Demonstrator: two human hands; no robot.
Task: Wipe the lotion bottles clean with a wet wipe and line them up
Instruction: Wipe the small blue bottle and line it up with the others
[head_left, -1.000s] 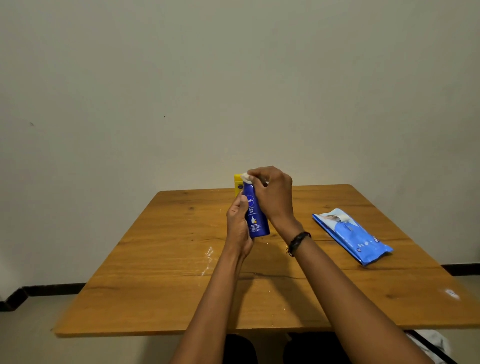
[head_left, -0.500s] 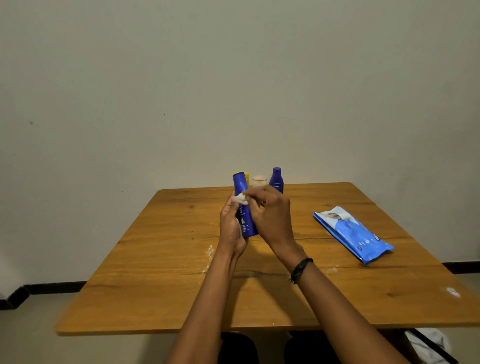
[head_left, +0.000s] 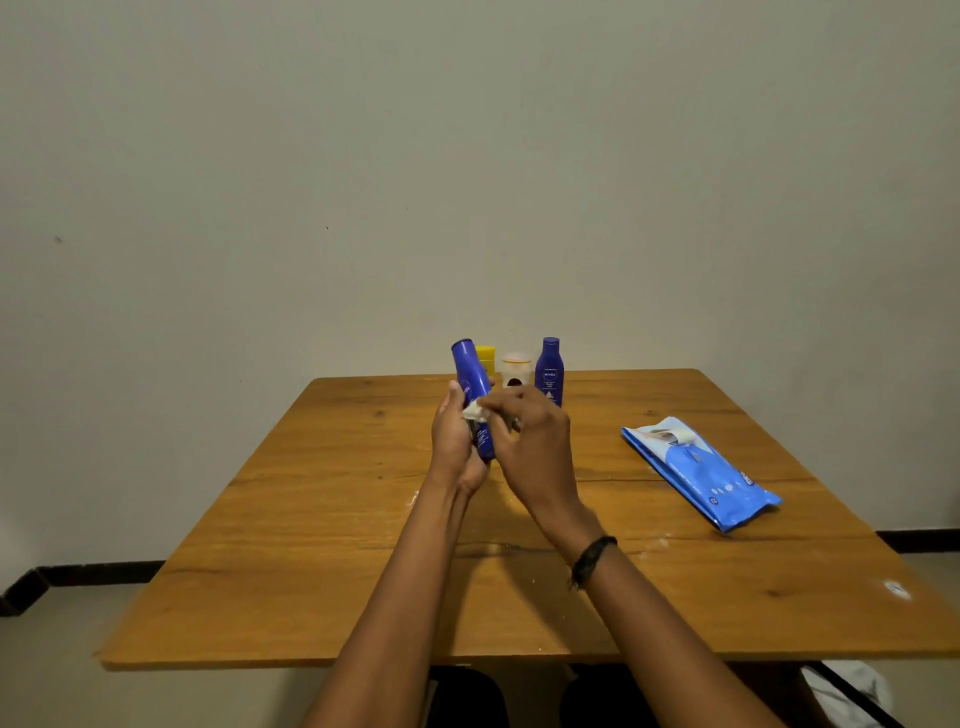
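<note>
Peeking out from behind the raised blue bottle (head_left: 469, 371), the yellow bottle (head_left: 487, 355) shows only its top corner, the rest is blocked! The pale container (head_left: 515, 370) beside it has its base covered by the right hand, and its label is too blurred to read. The lower end of the raised blue bottle disappears between the two hands, so its bottom cannot be made out. Down in the lower right corner, something white (head_left: 841, 691) is cut off by the frame edge and cannot be identified.

Now the hands: the left hand (head_left: 456, 441) wraps its fingers round the raised blue bottle's lower half, holding it above the table, cap up and tilted slightly left. The right hand (head_left: 532, 441) pinches a small crumpled wet wipe (head_left: 475, 412) in its fingertips and presses it against the bottle's side, about midway up. A dark bracelet (head_left: 593, 558) sits on the right wrist.

At the far edge, a second blue bottle (head_left: 549, 371) stands upright, just right of the pale container. The wooden table (head_left: 311, 571) carries a blue wipes pack (head_left: 698, 473) lying flat on the right, well apart from the bottles, flap peeled up. Pale smears dot the wood. Behind, a plain wall (head_left: 467, 156) meets dark skirting (head_left: 93, 571).
</note>
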